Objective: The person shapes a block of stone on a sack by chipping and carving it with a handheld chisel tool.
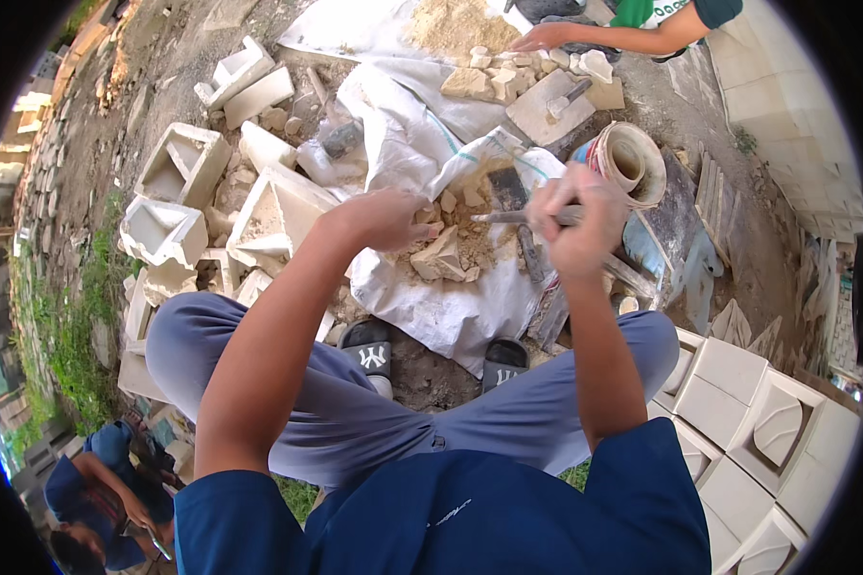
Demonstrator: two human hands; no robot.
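Note:
I squat over a white sack (451, 311) spread on the ground, strewn with pale stone rubble. My left hand (385, 217) reaches down among the chunks, fingers closed on a small piece, right beside a larger tan stone chunk (441, 259). My right hand (577, 218) is raised above the sack, fisted around the handle of a metal hammer-like tool (508, 217) that points to the left. The tool's head hovers over the rubble pile, a little apart from my left hand.
Broken white moulded blocks (177, 168) lie at the left. Stacked finished white tiles (748, 412) stand at the right. A rolled sack (631, 163) sits beyond my right hand. Another person's arm (604, 36) reaches over stones at the top. A third person crouches at lower left (101, 479).

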